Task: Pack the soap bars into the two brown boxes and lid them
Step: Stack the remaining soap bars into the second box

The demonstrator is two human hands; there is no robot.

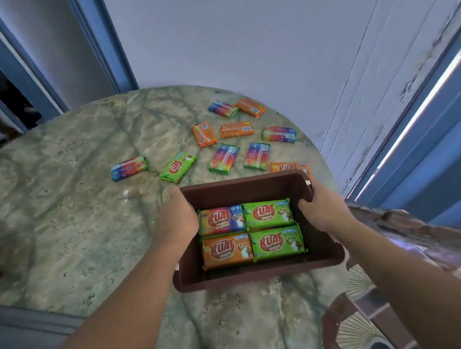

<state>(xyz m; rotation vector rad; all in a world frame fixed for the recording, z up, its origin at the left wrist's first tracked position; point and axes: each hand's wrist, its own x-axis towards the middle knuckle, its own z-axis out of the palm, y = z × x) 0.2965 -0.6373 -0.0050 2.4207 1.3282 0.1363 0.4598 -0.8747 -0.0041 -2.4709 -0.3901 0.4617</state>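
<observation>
Left hand (176, 221) and right hand (321, 209) forward; fingers curled, gripping.

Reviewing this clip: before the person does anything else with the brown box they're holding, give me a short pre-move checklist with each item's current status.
1. Left hand grips the left wall of the brown box: ok.
2. Right hand grips the right wall: ok.
3. Four soap bars lie flat in a two-by-two layer inside, for example the rainbow bar: ok.
4. All bars packed: not ok; about ten loose bars remain on the table, such as the green bar.
5. Lid within reach: cannot tell; none in view.
6. Second brown box located: cannot tell; not in view.
</observation>
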